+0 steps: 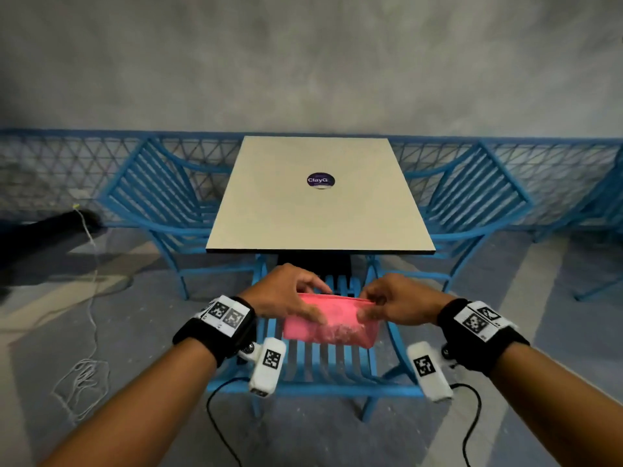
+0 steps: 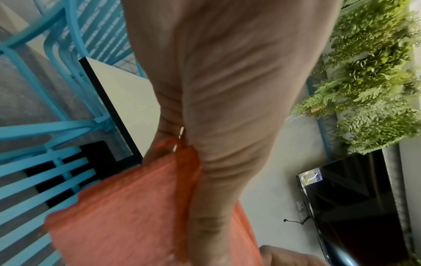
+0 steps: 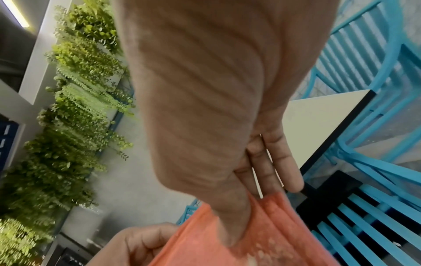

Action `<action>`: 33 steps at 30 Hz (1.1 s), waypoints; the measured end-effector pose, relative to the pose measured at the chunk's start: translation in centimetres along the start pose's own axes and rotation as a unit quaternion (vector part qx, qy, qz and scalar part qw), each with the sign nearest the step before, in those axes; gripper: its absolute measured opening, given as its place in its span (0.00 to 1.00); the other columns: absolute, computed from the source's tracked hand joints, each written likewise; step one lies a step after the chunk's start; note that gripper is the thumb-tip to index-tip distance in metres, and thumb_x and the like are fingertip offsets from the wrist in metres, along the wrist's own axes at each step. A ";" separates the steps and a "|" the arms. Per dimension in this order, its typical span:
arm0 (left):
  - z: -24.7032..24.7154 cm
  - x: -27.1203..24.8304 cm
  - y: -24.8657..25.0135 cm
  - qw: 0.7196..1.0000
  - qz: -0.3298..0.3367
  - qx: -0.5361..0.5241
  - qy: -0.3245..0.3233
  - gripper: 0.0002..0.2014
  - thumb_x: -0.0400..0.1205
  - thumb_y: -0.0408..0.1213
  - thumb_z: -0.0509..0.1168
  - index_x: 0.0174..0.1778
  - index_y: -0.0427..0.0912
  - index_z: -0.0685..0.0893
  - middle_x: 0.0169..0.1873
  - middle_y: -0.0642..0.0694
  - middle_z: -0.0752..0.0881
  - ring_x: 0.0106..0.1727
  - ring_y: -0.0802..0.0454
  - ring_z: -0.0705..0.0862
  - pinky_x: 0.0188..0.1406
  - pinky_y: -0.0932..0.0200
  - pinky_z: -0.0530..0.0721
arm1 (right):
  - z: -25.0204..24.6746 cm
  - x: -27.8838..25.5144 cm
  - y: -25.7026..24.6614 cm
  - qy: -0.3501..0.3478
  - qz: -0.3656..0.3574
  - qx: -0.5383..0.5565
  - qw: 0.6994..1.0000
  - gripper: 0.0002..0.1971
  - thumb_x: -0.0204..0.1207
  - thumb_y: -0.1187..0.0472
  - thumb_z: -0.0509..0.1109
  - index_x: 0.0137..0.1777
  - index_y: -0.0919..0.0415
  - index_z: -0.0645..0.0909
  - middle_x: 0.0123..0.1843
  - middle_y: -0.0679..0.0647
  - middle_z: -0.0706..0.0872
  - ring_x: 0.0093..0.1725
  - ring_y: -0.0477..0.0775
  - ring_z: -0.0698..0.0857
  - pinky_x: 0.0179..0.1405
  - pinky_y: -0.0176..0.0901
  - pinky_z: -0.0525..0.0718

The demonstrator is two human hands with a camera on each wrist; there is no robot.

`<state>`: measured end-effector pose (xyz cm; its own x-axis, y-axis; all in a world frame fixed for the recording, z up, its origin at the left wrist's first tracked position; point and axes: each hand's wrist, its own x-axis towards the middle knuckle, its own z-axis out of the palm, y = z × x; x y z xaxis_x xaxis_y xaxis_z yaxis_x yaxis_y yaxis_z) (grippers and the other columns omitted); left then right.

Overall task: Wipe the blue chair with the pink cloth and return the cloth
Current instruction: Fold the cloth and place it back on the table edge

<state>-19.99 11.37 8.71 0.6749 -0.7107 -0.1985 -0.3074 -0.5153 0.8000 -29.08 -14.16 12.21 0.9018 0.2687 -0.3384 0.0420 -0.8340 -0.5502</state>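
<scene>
Pink cloth (image 1: 332, 320) above the blue chair (image 1: 332, 369), top edge pinched in both hands' curled fingers (image 1: 312, 284).

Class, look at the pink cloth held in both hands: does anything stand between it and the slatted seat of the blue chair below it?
Nothing visible does. The left hand and right hand pinch the pink cloth above the blue chair, whose slats below it are bare.

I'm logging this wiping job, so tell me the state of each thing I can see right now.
pink cloth: folded, held up over the seat by both hands.
left hand: pinching the cloth's left edge.
right hand: pinching the cloth's upper right corner.
blue chair: upright, tucked at the table.
table: top bare except a round sticker.
</scene>
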 end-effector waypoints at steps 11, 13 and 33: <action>-6.2 5.4 -3.0 0.993 -0.086 0.065 -0.038 0.19 0.66 0.53 0.85 0.52 0.54 0.95 0.44 0.58 0.95 0.49 0.59 0.92 0.56 0.50 0.91 | -2.6 9.2 -0.3 0.031 0.027 -0.107 0.993 0.08 0.74 0.49 0.75 0.44 0.52 0.87 0.39 0.49 0.86 0.41 0.52 0.83 0.34 0.44 0.75; -7.1 6.9 -3.5 0.991 -0.106 0.073 -0.030 0.17 0.65 0.53 0.86 0.48 0.54 0.96 0.41 0.58 0.95 0.47 0.58 0.93 0.56 0.48 0.92 | -3.1 10.8 0.6 0.026 0.033 -0.089 0.995 0.09 0.72 0.47 0.78 0.43 0.50 0.88 0.39 0.48 0.87 0.40 0.51 0.84 0.35 0.44 0.77; -8.7 24.0 -9.8 0.952 -0.203 0.214 0.079 0.13 0.69 0.41 0.84 0.49 0.55 0.97 0.45 0.53 0.95 0.49 0.53 0.91 0.44 0.60 0.85 | -4.2 28.8 10.5 0.057 0.094 -0.131 0.985 0.12 0.73 0.64 0.70 0.52 0.55 0.91 0.49 0.59 0.92 0.51 0.64 0.89 0.49 0.51 0.87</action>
<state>5.02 3.49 1.04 0.8785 -0.3475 -0.3277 -0.2219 -0.9045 0.3642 -0.86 -17.18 -0.14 0.9461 0.0545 -0.3193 -0.0340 -0.9636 -0.2652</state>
